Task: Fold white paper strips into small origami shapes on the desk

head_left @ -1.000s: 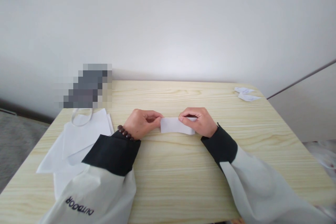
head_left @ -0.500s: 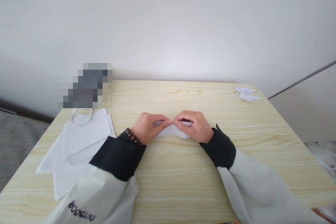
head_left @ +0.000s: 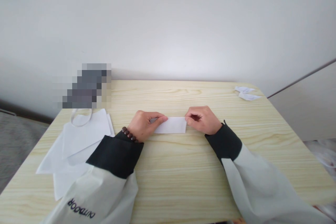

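A folded strip of white paper (head_left: 172, 125) lies flat on the light wooden table (head_left: 183, 168), between my two hands. My left hand (head_left: 144, 126) presses the strip's left end with its fingers curled over it; a dark bead bracelet is on that wrist. My right hand (head_left: 202, 120) pinches the strip's right end, fingers closed. Both sleeves are dark at the cuff and pale grey above.
Several loose white paper sheets (head_left: 76, 143) and a white loop lie at the table's left. A small folded white paper piece (head_left: 246, 93) sits at the far right corner. A pixelated grey patch (head_left: 85, 85) stands at the back left by the white wall.
Half a second ago my hands met over the middle of the paper. They have since slid apart to its two ends, and the strip now lies flat.
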`<state>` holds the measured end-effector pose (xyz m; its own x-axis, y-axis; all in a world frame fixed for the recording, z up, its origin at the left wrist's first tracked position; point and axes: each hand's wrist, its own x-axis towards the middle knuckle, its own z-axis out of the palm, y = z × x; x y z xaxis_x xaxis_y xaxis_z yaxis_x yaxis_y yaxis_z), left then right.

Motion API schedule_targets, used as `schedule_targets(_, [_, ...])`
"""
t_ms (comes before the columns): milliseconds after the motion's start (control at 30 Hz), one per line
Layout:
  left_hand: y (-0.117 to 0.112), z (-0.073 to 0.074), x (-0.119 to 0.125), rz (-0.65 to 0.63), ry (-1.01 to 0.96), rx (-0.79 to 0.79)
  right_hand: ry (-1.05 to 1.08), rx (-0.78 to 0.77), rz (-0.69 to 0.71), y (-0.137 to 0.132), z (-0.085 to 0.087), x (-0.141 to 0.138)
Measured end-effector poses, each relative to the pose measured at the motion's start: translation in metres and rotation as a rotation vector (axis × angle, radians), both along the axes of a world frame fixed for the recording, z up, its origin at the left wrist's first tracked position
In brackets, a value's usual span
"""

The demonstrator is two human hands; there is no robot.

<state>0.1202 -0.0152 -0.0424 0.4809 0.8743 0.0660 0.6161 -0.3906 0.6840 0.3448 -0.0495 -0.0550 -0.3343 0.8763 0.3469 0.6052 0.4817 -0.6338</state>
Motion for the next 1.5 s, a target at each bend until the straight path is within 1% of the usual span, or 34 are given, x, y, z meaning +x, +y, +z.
schedule_targets(133, [0.003, 0.002, -0.002, 0.020, 0.027, -0.030, 0.068, -0.066, 0.003, 0.001, -0.001, 0.008])
schedule_targets(233, [0.004, 0.004, -0.003, 0.039, 0.007, -0.073, 0.143, -0.123, -0.018, 0.000, 0.000, 0.010])
schedule_targets(367, [0.002, 0.005, -0.002, 0.052, -0.023, -0.093, 0.153, -0.190, -0.033, -0.002, 0.001, 0.001])
schedule_targets(433, [0.001, 0.003, 0.000, 0.044, -0.030, -0.083, 0.155, -0.180, -0.098, -0.002, -0.003, -0.006])
schedule_targets(500, [0.001, 0.000, 0.001, 0.010, -0.029, -0.019, 0.184, -0.159, -0.206, -0.001, -0.008, -0.014])
schedule_targets(567, [0.002, -0.006, 0.002, -0.062, -0.029, 0.116, 0.212, -0.163, -0.251, 0.000, -0.013, -0.020])
schedule_targets(667, [0.004, -0.017, 0.002, -0.192, 0.019, 0.319, 0.175, -0.109, -0.322, 0.000, -0.018, -0.025])
schedule_targets(733, [0.006, -0.024, 0.001, -0.194, 0.071, 0.396, 0.108, -0.047, -0.367, 0.000, -0.019, -0.026])
schedule_targets(800, [0.006, -0.029, 0.000, -0.189, 0.106, 0.437, 0.034, 0.027, -0.374, -0.001, -0.019, -0.026])
schedule_targets(867, [0.007, -0.032, -0.001, -0.198, 0.117, 0.453, -0.026, 0.109, -0.309, -0.001, -0.019, -0.024])
schedule_targets(967, [0.007, -0.034, -0.002, -0.211, 0.109, 0.452, -0.097, 0.229, -0.112, -0.002, -0.020, -0.018])
schedule_targets(1033, [0.008, -0.033, -0.002, -0.216, 0.093, 0.444, -0.160, 0.273, -0.001, -0.002, -0.020, -0.014])
schedule_targets(1100, [0.009, -0.032, -0.003, -0.222, 0.068, 0.438, -0.195, 0.283, 0.070, -0.003, -0.019, -0.011])
schedule_targets(1300, [0.012, -0.029, -0.007, -0.255, 0.020, 0.396, -0.163, 0.301, 0.139, -0.001, -0.018, -0.007])
schedule_targets(1500, [0.012, -0.028, -0.007, -0.273, 0.003, 0.403, -0.171, 0.280, 0.200, 0.004, -0.019, 0.000])
